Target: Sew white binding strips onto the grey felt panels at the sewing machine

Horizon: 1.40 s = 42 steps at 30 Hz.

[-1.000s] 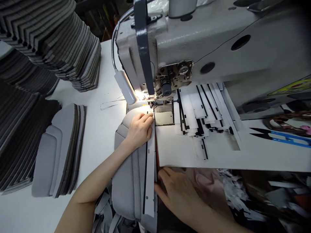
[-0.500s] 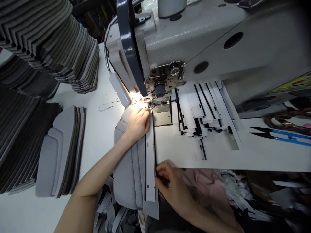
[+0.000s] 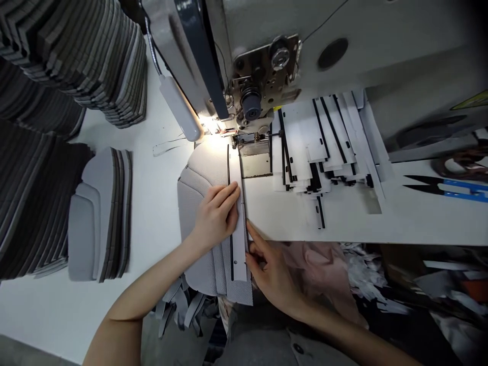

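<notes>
While the white table (image 3: 156,178) fills plenty of the view, the sewing machine (image 3: 263,61) hogs the top. Grey padded panel (image 3: 213,264) sits under its lit needle area, overhanging the table's front edge. White strip (image 3: 239,239) runs along the panel's right side. Left hand (image 3: 216,216) lies on it, fingers together, not clutching; right hand (image 3: 270,272) touches the panel's edge, can't tell if it's pinching.
</notes>
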Motion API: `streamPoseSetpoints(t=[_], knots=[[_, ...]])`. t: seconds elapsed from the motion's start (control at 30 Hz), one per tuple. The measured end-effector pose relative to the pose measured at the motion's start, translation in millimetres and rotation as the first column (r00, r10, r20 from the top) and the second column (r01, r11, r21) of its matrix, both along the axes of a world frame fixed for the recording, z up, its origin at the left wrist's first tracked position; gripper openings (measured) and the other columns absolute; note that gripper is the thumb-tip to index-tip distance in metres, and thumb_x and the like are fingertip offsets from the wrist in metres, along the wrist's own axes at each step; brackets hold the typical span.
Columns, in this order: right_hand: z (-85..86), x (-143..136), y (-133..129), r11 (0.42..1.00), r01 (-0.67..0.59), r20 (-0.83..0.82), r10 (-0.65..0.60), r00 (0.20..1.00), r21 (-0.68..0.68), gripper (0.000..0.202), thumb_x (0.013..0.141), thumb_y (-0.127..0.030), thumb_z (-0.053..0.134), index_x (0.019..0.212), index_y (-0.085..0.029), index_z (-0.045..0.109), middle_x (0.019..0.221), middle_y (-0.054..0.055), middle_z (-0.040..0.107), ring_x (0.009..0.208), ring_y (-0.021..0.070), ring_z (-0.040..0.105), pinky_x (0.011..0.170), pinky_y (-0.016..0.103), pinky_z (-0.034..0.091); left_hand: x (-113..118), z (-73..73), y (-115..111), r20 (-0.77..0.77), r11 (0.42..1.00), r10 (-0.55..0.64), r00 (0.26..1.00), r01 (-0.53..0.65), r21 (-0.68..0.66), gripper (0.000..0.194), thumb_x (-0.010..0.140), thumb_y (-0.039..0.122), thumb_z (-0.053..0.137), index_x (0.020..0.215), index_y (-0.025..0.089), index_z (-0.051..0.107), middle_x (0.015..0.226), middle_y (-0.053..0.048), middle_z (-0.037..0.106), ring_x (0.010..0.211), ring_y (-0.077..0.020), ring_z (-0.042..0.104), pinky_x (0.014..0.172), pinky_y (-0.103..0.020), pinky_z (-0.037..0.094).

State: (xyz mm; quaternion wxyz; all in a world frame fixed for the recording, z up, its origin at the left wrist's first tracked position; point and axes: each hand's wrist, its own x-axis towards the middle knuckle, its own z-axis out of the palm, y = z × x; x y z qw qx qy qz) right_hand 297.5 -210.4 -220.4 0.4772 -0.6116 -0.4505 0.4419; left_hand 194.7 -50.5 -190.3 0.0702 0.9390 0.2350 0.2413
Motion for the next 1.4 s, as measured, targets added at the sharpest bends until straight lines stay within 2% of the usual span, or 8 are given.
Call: streamPoseSetpoints(t=[0.13, 0.27, 0.37, 0.5, 0.7, 0.93, 1.17, 1.4], knots=[[-3.6, 0, -2, 0.997, -0.023, 0.128, 0.013, 0.992, 0.074, 0.066, 0.092, -0.012, 0.043, 0.156, -0.018, 0.031, 0.071, -0.004, 0.055, 0.055, 0.0105, 0.051, 0.05, 0.02, 0.043, 3, 0.5, -7, -0.003, 0.999, 0.003, 1.0, -0.003, 0.048, 0.043, 0.088, 0.008, 0.055, 0.131, 0.012, 0.056, 0.129, -0.015, 0.066, 0.108, -0.0268, 0.059, 0.09, -0.043, 0.058], [-3.4, 2, 0, 0.99, -0.076, 0.316, 0.034, 0.948, 0.121, 0.071, 0.091, -0.009, 0.043, 0.159, -0.017, 0.025, 0.072, -0.002, 0.06, 0.052, 0.0119, 0.053, 0.051, 0.023, 0.045, 5, -2.0, -1, -0.018, 0.999, -0.003, 1.0, 0.004, 0.05, 0.047, 0.088, 0.009, 0.055, 0.135, 0.013, 0.054, 0.13, -0.015, 0.065, 0.108, -0.0268, 0.059, 0.09, -0.044, 0.058], [0.8, 5, 4, 0.987, -0.131, 0.364, 0.089, 0.927, 0.091, 0.074, 0.09, -0.007, 0.043, 0.159, -0.013, 0.02, 0.071, -0.001, 0.062, 0.052, 0.013, 0.055, 0.051, 0.024, 0.046, 5, -3.0, 6, -0.016, 0.999, -0.007, 1.0, 0.008, 0.048, 0.048, 0.088, 0.008, 0.054, 0.135, 0.014, 0.054, 0.129, -0.015, 0.066, 0.106, -0.0265, 0.059, 0.088, -0.044, 0.059], [9.5, 10, 13, 0.984, -0.177, 0.403, 0.16, 0.901, 0.004, 0.071, 0.088, -0.007, 0.045, 0.157, -0.008, 0.026, 0.069, 0.001, 0.063, 0.054, 0.0151, 0.056, 0.053, 0.026, 0.046, 8, -2.1, 15, -0.023, 0.998, 0.004, 1.0, -0.003, 0.062, 0.047, 0.087, 0.007, 0.054, 0.134, 0.015, 0.056, 0.126, -0.014, 0.067, 0.102, -0.0268, 0.06, 0.085, -0.044, 0.059], [16.9, 14, 30, 0.971, -0.214, 0.415, 0.237, 0.878, -0.103, 0.065, 0.089, -0.009, 0.044, 0.153, -0.003, 0.032, 0.065, 0.0, 0.062, 0.053, 0.0165, 0.055, 0.052, 0.028, 0.043, 13, -1.6, 28, -0.042, 0.998, 0.004, 0.999, -0.001, 0.055, 0.046, 0.086, 0.006, 0.052, 0.131, 0.015, 0.058, 0.128, -0.013, 0.067, 0.105, -0.0273, 0.06, 0.089, -0.046, 0.058], [21.6, 18, 44, 0.973, -0.205, 0.398, 0.231, 0.888, -0.107, 0.06, 0.093, -0.015, 0.046, 0.151, -0.002, 0.035, 0.059, -0.002, 0.057, 0.048, 0.014, 0.05, 0.052, 0.027, 0.041, 21, -3.5, 46, -0.001, 0.999, -0.006, 1.0, 0.006, 0.045, 0.04, 0.085, 0.004, 0.051, 0.123, 0.014, 0.061, 0.126, -0.013, 0.068, 0.102, -0.026, 0.059, 0.09, -0.045, 0.058], [23.3, 20, 43, 0.969, -0.212, 0.326, 0.243, 0.914, -0.128, 0.071, 0.088, -0.015, 0.056, 0.154, -0.006, 0.032, 0.069, 0.001, 0.065, 0.053, 0.0141, 0.055, 0.054, 0.027, 0.048, 27, -6.3, 64, 0.022, 1.0, -0.009, 1.0, 0.009, 0.018, 0.039, 0.088, 0.007, 0.047, 0.122, 0.016, 0.063, 0.123, -0.013, 0.069, 0.104, -0.0259, 0.06, 0.091, -0.047, 0.056], [19.7, 22, 47, 0.978, -0.167, 0.314, 0.199, 0.928, -0.126, 0.066, 0.09, -0.018, 0.058, 0.151, -0.005, 0.039, 0.065, -0.001, 0.063, 0.052, 0.0142, 0.056, 0.057, 0.028, 0.052, 32, -6.8, 75, 0.023, 1.0, -0.01, 1.0, 0.01, -0.01, 0.037, 0.09, 0.008, 0.044, 0.12, 0.018, 0.065, 0.117, -0.013, 0.069, 0.106, -0.0261, 0.061, 0.096, -0.049, 0.054]])
